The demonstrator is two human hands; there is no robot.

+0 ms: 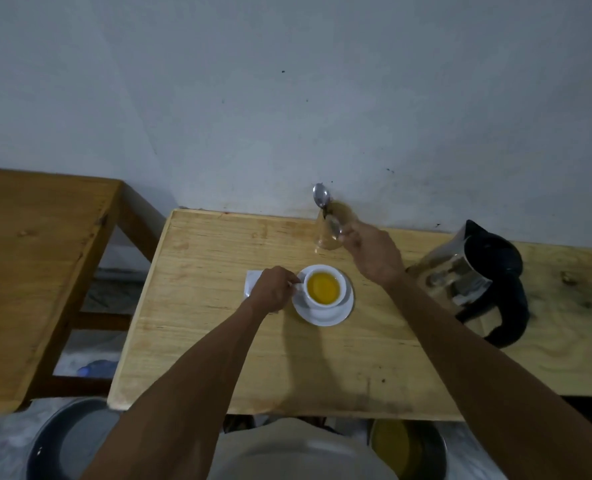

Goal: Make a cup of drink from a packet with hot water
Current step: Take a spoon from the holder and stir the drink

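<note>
— White cup (323, 289) and white saucer (325, 313), was that it?
— Yes. The cup sat on the saucer near the middle of the pale wooden surface (218, 341), filled with a yellow-orange drink (322, 287).
— And the hands?
— The left hand (273, 289) was curled at the cup's left side, fingers pinching its handle. Just behind that hand lay a white packet or paper (252, 284), partly hidden.
— The right?
— The right hand (374, 252) was raised beyond the cup, fingers closed on the handle of a metal spoon (324, 202), bowl pointing up toward the wall (287, 98). A clear glass (330, 230) stood just beside it, by the wall; I could not tell whether the spoon touched it.
— Anything else?
— A black and steel kettle (474, 278) stood to the right, well apart from the cup.
</note>
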